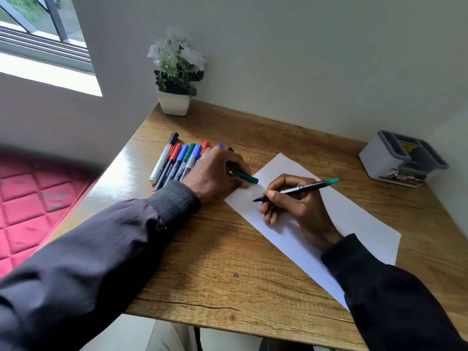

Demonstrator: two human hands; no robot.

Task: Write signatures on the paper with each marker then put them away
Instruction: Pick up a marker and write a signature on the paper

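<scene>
Progress, judged from the head view:
- Your right hand (298, 209) gripped the green marker (301, 189) in a writing hold. It was uncapped, with the tip down at the near-left part of the paper (354, 224). Whether the tip was touching the sheet could not be told.
- Your left hand (215, 173) pinched the cap (247, 177) of that marker. The hand rested on the table at the paper's left edge, apparently steadying it.
- No ink showed on any visible part of the paper. Your right hand covered some of it, so a mark under it could not be ruled out.
- The row of markers (177, 163) lay side by side just left of your left hand, all capped as far as could be seen: red, blue, green, and one white-barrelled with a black cap. Your hand hid part of the row.
- The storage box (379, 158), a white tub with a grey divided tray, stood at the far right corner, well apart from the markers. No marker showed in it.
- Judgement: the task was at its very start. The first signature was in hand; the other signatures and the putting away remained.

Surface and room:
- Wood-grain table (228, 249), set into a corner of pale wall (304, 59).
- White-flowered potted plant (177, 72) stood at the far left corner.
- Window (38, 34) sat upper left, with a pink quilted pad (33, 198) below it beside the table.
</scene>
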